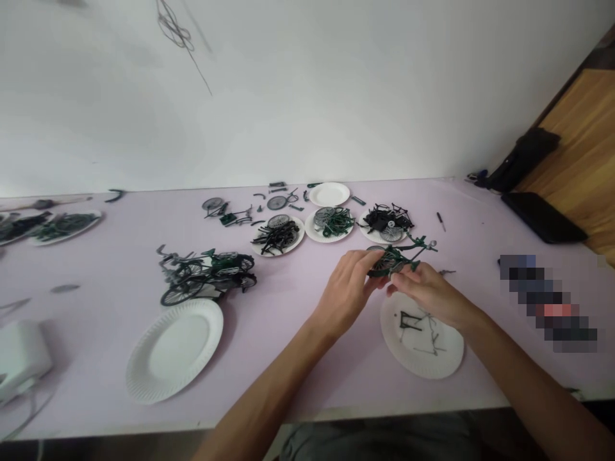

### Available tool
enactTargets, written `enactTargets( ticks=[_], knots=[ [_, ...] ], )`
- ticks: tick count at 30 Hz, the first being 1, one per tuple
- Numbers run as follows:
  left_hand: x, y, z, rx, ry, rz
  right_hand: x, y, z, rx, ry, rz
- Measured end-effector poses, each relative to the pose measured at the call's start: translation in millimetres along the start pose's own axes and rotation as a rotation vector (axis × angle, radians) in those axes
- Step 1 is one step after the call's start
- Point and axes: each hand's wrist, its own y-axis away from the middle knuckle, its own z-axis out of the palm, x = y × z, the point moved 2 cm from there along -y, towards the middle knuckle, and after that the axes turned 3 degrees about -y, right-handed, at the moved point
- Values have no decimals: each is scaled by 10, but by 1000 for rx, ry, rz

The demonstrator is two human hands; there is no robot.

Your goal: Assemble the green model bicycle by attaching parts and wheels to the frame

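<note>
1. Holding the green model bicycle (393,258) right of frame centre: left hand (346,282) fingers nearly closed around the wheel end, right hand (432,296) fingers pinched on its underside; two-sided grip likely steadies thin parts.
2. Near plate (430,367), just below hands, has thin dark pieces, probably for short reach.
3. Centre plates (318,236) carry black or green parts, seemingly grouped by colour.
4. Standing bicycles (223,261), left of centre on counter (283,301), sit close together, likely kept apart from loose parts.
</note>
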Motion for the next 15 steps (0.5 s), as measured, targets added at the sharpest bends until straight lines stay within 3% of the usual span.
enactTargets(
  ticks=[4,6,10,15],
  knots=[
    [-31,27,39,59,239,-273,-16,-2,15,53,3,-68],
    [-30,38,64,78,346,-347,-30,-5,13,107,2,-98],
    [-21,50,107,51,481,-392,-57,-21,-7,178,49,-143],
    [-19,48,110,17,497,-357,-60,-40,-34,223,56,-146]
  ],
)
